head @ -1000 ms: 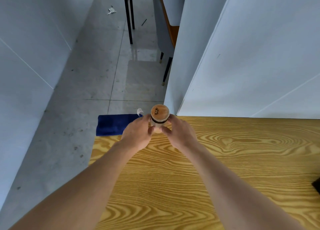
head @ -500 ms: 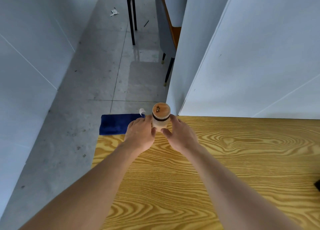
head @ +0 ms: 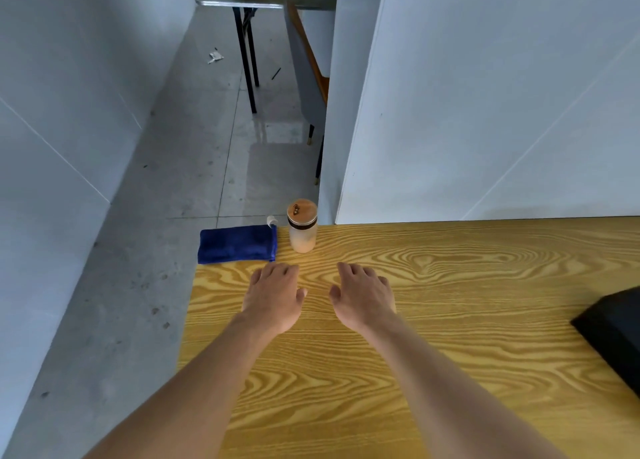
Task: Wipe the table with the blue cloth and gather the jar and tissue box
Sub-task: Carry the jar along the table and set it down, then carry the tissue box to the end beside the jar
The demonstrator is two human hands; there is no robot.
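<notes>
A frosted jar [head: 302, 232] with a wooden lid stands upright at the far left corner of the wooden table [head: 450, 320]. A folded blue cloth [head: 238, 244] lies just left of the jar, overhanging the table's left edge. My left hand [head: 275, 296] and my right hand [head: 363, 294] hover palm down over the table, a short way in front of the jar, fingers spread and holding nothing. A black box [head: 613, 330], perhaps the tissue box, sits at the right edge, partly cut off.
A white wall panel [head: 485, 112] rises along the table's far edge. Grey tiled floor [head: 173, 216] lies to the left, with a dark table's legs [head: 246, 57] and a chair [head: 308, 78] further back. A small white item [head: 272, 219] pokes up behind the cloth.
Both hands have let go of the jar and drawn back toward me. The jar now stands alone at the corner. The view has tilted up, and the black box shows more.
</notes>
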